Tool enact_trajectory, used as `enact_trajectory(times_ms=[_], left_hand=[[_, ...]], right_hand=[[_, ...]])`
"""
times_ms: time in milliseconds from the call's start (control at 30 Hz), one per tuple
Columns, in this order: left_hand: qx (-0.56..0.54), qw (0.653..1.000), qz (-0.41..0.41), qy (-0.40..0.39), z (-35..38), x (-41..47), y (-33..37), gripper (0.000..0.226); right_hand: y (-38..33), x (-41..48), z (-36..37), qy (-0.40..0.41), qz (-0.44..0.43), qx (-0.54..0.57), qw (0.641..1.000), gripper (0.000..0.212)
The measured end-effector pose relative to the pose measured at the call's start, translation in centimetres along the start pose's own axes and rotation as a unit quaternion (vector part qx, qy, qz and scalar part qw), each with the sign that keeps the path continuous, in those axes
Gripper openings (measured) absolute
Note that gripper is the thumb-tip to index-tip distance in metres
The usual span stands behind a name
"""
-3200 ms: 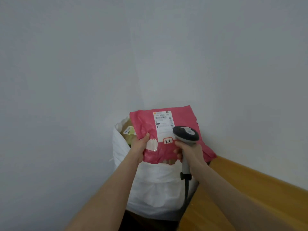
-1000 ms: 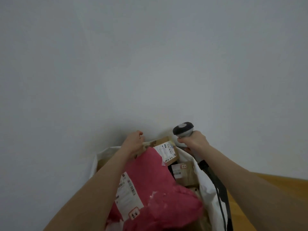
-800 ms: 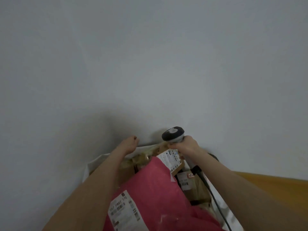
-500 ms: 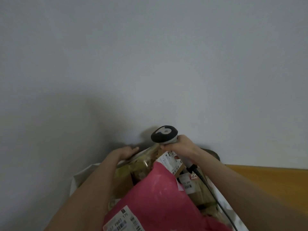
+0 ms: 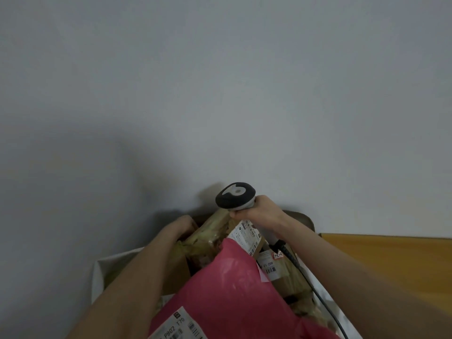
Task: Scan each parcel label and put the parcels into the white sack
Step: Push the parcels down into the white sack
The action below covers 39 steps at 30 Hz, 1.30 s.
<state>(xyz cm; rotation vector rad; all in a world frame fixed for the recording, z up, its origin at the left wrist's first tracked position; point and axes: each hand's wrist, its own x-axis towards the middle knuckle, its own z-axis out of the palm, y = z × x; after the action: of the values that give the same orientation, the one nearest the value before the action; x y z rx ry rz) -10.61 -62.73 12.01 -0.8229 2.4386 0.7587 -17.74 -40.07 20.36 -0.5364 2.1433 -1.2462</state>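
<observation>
Grey bare wall (image 5: 220, 81) fills the upper field, and a wooden surface (image 5: 391, 255) enters at lower right, set against that wall.

White sack (image 5: 105, 263): stands open below me. Its rim shows at left and its right wall at lower right, beside the wooden surface.

Pink parcel (image 5: 232, 289): lies uppermost in the sack, crumpled. Its white label (image 5: 176, 326) faces up at the bottom edge of the view.

Further contents of the sack, beyond the pink parcel:
- A tape-wrapped brown parcel (image 5: 208, 237) is tilted with its far end raised.
- A labelled cardboard box (image 5: 248, 234) is just right of it.
- A second labelled box (image 5: 274, 267) lies nearer to me, its left edge covered by the pink parcel.

My right grip (image 5: 261, 211): closed round the handle of the scanner (image 5: 236, 195). The scanner's dark head points left, just above the raised end of the tape-wrapped parcel. I cannot tell whether the two touch. The scanner's black cable (image 5: 302, 269) runs down beside my right forearm, over the boxes and the sack's right wall.

My left grip (image 5: 181, 225): reaches to the far left side of the tape-wrapped parcel, touching it or just beside it. Its fingers are hidden past the knuckles, so I cannot tell whether it holds anything or lies loose.
</observation>
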Motion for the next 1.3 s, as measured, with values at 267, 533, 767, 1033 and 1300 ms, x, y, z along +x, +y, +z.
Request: enact_trajectory(times_ms=[267, 533, 767, 1033, 1300], left_hand=[[-0.074, 0.944, 0.124, 0.296, -7.8, -3.4, 5.3, 0.019], [-0.143, 0.948, 0.153, 0.238, -7.6, -6.4, 3.5, 0.011], [-0.002, 0.990, -0.127, 0.060, -6.1, -10.6, -7.2, 0.063], [-0.166, 0.894, -0.077, 0.409, -8.7, -13.7, -5.7, 0.014], [-0.162, 0.894, -0.127, 0.397, -3.7, -19.3, -3.1, 0.060]], right_hand=[[-0.1, 0.5, 1.3, -0.047, -0.012, -0.022, 0.999, 0.032], [-0.2, -0.3, 0.0, -0.043, 0.020, 0.017, 0.999, 0.017], [-3.9, -3.6, -1.9, -0.064, 0.009, 0.016, 0.998, 0.012], [-3.9, -4.6, 0.3, -0.068, -0.010, -0.017, 0.998, 0.012], [-3.7, -8.9, -4.2, -0.017, -0.036, 0.039, 0.998, 0.024]])
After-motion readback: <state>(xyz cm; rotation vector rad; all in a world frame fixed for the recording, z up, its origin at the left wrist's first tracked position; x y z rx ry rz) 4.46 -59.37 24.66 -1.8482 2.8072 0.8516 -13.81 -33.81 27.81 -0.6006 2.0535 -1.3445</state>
